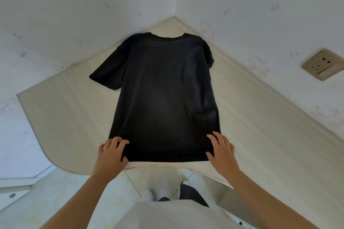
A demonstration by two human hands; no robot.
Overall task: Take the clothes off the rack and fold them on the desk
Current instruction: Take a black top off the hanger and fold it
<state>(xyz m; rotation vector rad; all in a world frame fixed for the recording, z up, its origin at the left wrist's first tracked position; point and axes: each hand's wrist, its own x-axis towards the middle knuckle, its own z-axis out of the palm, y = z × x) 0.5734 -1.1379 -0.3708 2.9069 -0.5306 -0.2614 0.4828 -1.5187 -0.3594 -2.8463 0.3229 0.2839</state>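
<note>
The black T-shirt (163,89) lies flat on the desk (260,117), in the middle of the frame. Its long way runs straight up the picture. The hem (167,156) is at the bottom, next to the person, and the collar (167,37) is at the top, close to the corner where the two walls meet.

Both hands are on the hem, one at each corner. The left hand (111,152) is on the lower left corner with its fingers bent, and it is hard to tell if it pinches the cloth or only presses it. The right hand (222,149) is on the lower right corner with its fingers spread and lying on the cloth.

The hem is equally near to both hands, and the collar is far from both. One sleeve (108,72) sticks out to the left of the frame, so the left hand is on its side. The next fold will likely go sideways across the long way, or the hem will go up toward the collar.
</note>
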